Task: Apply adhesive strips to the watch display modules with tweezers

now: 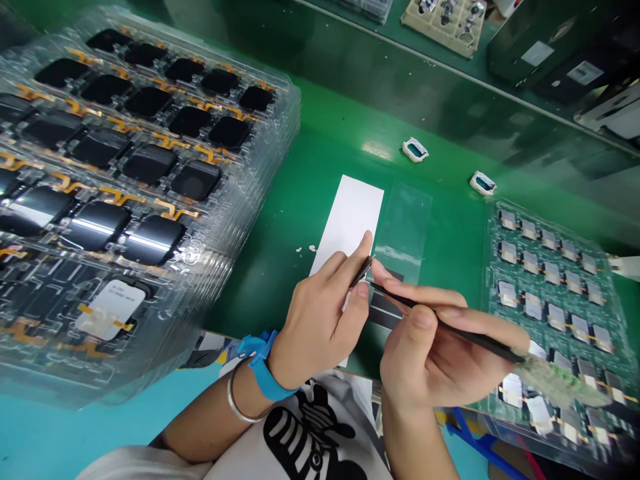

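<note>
1. 9 to 10 o'clock: stack of clear trays (287, 133), rows of black screens (150, 163) with orange flex tails. White-backed screen (114, 308) sits at 8.
2. 6 o'clock, near centre: my left hand (320, 310), blue wristband (265, 367) on, thumb and finger pinching a small dark part (361, 272).
3. Just off centre toward 1: white sheet (353, 210), partly under that hand.
4. 3 o'clock: clear film (407, 217), lying beside the sheet.
5. 4 o'clock: my right hand (445, 350), pinching black tweezers (475, 340). Tips at the dark part; can't tell if touching.
6. 2 o'clock: white-framed piece (415, 150); its twin (483, 183) farther right, between 2 and 3.
7. 3 to 4 o'clock: right-side tray (493, 257), rows of small silvery modules (551, 273).
</note>
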`<state>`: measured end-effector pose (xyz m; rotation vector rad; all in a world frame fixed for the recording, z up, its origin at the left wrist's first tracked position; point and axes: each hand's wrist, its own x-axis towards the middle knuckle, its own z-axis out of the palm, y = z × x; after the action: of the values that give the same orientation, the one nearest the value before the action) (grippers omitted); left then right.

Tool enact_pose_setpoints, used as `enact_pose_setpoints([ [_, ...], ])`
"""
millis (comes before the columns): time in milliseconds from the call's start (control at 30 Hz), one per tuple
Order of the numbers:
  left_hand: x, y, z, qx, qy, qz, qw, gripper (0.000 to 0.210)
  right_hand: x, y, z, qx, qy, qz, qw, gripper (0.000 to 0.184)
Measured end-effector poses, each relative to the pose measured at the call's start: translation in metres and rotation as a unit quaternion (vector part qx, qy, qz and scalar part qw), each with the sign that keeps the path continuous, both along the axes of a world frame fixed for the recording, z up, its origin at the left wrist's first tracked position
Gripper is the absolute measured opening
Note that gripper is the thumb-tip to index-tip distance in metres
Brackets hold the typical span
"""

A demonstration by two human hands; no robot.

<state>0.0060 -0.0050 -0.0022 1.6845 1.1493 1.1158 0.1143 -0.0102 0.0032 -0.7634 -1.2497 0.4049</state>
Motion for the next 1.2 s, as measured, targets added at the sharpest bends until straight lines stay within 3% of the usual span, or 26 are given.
enact_pose_setpoints([
  [233, -0.001, 0.0, 0.001, 0.005, 0.021, 0.005, 1.0, 0.051, 0.003, -0.001, 0.006, -0.015, -0.02, -0.009, 1.0, 0.026],
  [433, 0.0, 0.001, 0.0, 0.022, 0.036, 0.021, 0.999, 0.048, 0.001, 0.0, 0.009, -0.057, 0.038, -0.01, 0.998, 0.018],
  [600, -0.001, -0.001, 0.001, -0.062, -0.099, -0.026, 0.993, 0.043, 0.008, 0.002, 0.011, -0.025, 0.061, -0.015, 0.998, 0.01],
  [767, 0.0, 0.0, 0.0, -0.132, -0.307, -0.076, 0.939, 0.019, 0.026, -0.004, 0.011, -0.157, -0.128, -0.058, 0.978, 0.011],
  [900, 0.002, 0.001, 0.001, -0.174, -0.342, -0.113, 0.917, 0.009, 0.032, -0.008, 0.014, -0.198, -0.217, -0.022, 0.956, 0.018],
  [1033, 0.0, -0.001, 0.003, -0.236, -0.319, -0.09, 0.913, 0.008, 0.038, -0.007, 0.018, -0.13, -0.324, -0.054, 0.936, 0.013],
  [1200, 0.0, -0.005, 0.0, -0.236, -0.289, -0.068, 0.925, 0.006, 0.047, -0.006, 0.017, -0.025, -0.502, -0.116, 0.857, 0.011],
])
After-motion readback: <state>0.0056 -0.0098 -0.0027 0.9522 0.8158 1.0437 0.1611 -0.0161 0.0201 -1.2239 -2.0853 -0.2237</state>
